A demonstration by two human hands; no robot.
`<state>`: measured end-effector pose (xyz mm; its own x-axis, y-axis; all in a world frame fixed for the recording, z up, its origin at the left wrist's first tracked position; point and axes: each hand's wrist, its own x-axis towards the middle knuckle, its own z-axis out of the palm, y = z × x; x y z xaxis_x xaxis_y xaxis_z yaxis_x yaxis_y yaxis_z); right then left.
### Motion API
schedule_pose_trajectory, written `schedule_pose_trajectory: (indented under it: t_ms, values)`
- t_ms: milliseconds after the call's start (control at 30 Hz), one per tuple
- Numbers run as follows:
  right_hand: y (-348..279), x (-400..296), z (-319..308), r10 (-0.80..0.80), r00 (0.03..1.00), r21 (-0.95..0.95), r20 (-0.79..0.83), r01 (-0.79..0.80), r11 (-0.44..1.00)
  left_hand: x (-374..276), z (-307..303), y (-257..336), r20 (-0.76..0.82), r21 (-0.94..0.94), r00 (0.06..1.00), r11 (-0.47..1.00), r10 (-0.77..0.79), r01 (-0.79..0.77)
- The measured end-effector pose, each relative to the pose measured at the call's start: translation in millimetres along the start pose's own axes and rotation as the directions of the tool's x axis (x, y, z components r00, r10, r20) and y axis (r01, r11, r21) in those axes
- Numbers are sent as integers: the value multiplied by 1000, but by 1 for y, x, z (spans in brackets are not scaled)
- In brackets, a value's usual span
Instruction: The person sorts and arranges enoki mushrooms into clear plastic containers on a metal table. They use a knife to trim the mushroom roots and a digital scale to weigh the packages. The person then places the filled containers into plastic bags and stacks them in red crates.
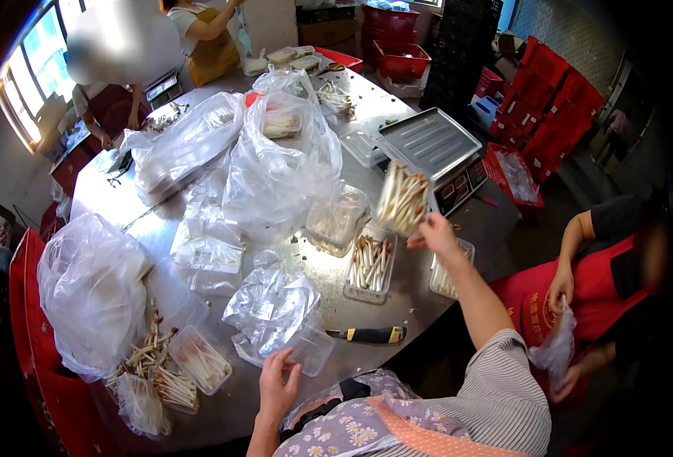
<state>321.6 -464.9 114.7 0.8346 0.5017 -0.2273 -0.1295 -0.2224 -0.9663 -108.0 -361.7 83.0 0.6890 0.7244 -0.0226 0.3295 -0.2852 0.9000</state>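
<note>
My right hand (436, 237) grips the near end of a transparent plastic tray (403, 197) packed with long-stemmed, brown-capped mushrooms. It is tilted and slightly blurred, held up in front of a digital scale (433, 143). Below it on the table rests another filled mushroom tray (369, 265), with one more tray (450, 271) partly behind my right forearm. My left hand (279, 377) holds nothing, fingers apart, at the near side of a transparent plastic container (312, 351); whether they touch, I cannot tell. A crumpled plastic bag (273, 303) lies against that container. Nearby is a black-and-yellow-handled knife (373, 335).
Large plastic bags (282, 165) cover the middle of the metal table (336, 320). Loose mushrooms (148, 354) and a filled tray (200, 360) sit at left. A co-worker in a red apron (576, 303) stands close on the right. Red crates (542, 108) are stacked beyond.
</note>
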Motion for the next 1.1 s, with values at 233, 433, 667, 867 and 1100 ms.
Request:
schedule_pose_trajectory:
  t_ms: [233,433,667,867,1100]
  values:
    - [7,133,-45,49,949,181,-310,8,984,-18,2,-18,46,85,991,989,-129,125]
    - [14,135,-16,16,950,430,-311,126,894,-9,12,-11,66,109,992,989,-111,103]
    - [33,-4,73,98,945,213,313,-171,962,-2,16,-2,139,140,989,990,-54,35]
    - [37,-26,85,-98,960,241,262,33,970,-1,10,-4,110,160,992,986,-59,41]
    - [25,-20,80,7,978,277,210,-66,959,-3,19,-8,177,145,982,989,-63,37]
